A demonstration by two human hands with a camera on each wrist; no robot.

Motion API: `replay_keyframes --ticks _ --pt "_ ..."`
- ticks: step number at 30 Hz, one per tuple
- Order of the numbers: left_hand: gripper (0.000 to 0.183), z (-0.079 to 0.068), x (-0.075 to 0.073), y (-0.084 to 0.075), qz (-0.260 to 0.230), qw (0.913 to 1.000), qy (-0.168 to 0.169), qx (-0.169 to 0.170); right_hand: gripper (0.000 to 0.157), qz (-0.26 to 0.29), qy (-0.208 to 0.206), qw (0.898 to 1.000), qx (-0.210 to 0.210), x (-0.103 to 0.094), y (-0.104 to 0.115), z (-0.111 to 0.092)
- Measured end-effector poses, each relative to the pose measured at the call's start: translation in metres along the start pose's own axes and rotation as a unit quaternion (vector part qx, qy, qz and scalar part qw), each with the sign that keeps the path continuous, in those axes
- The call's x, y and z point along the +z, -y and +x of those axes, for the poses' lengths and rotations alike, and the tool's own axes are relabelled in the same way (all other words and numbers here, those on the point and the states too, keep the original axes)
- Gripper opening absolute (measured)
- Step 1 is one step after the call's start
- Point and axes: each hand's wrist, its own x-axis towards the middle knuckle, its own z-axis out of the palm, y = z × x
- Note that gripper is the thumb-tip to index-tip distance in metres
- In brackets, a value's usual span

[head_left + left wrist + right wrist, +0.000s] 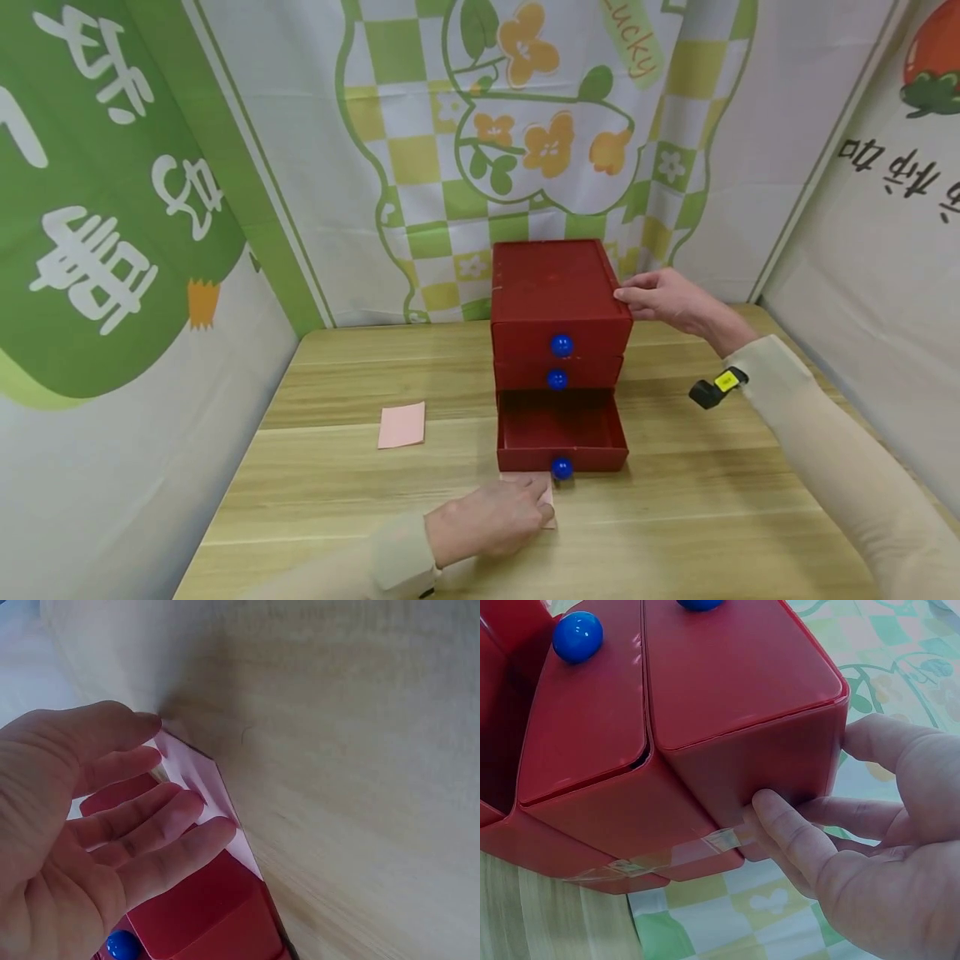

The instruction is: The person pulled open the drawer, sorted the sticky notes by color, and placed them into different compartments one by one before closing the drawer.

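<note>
A red three-drawer box [551,279] with blue ball knobs stands on the table. Its bottom drawer [562,460] is pulled out, with bare red floor visible inside; the upper two are closed. In front of it, the left hand [495,515] touches a pink sheet of paper [191,772] lying on the tabletop, its fingertips on the sheet and its thumb by one corner. The right hand [671,302] rests against the box's right side, thumb at the top edge and extended fingers on the side wall [757,761].
A second pink sheet [402,426] lies on the wooden table [337,492], left of the box. Patterned cloth [420,183] hangs behind, with printed cloth walls at both sides. Clear tape [671,855] runs along the box's side.
</note>
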Motion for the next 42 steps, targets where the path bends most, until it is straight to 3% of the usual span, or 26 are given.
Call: replay_keyframes --ticks 11,18,23,30,36,42 --pt "0.017 -0.001 0.0 -0.003 0.03 0.9995 -0.005 -0.005 0.055 -0.005 -0.002 1.0 0.002 0.001 0.006 -0.002" --pt "0.012 -0.003 0.001 -0.005 0.049 0.9984 -0.028 -0.01 0.052 0.005 -0.001 1.0 0.004 0.001 0.008 -0.001" --pt "0.01 -0.006 0.001 -0.004 0.02 0.9989 -0.033 -0.026 0.055 0.003 0.001 1.0 0.006 0.001 0.007 -0.001" --pt "0.016 -0.01 -0.012 0.001 -0.001 0.9983 -0.019 -0.055 0.058 0.006 0.001 1.0 0.006 -0.001 0.005 -0.001" --pt "0.014 -0.015 -0.03 0.01 -0.013 0.9962 -0.05 -0.07 0.055 0.009 0.0 1.0 0.009 -0.001 0.005 -0.002" --pt "0.012 -0.017 -0.054 0.024 -0.072 0.9918 -0.078 -0.071 0.058 0.013 0.001 1.0 0.004 0.0 0.007 -0.001"
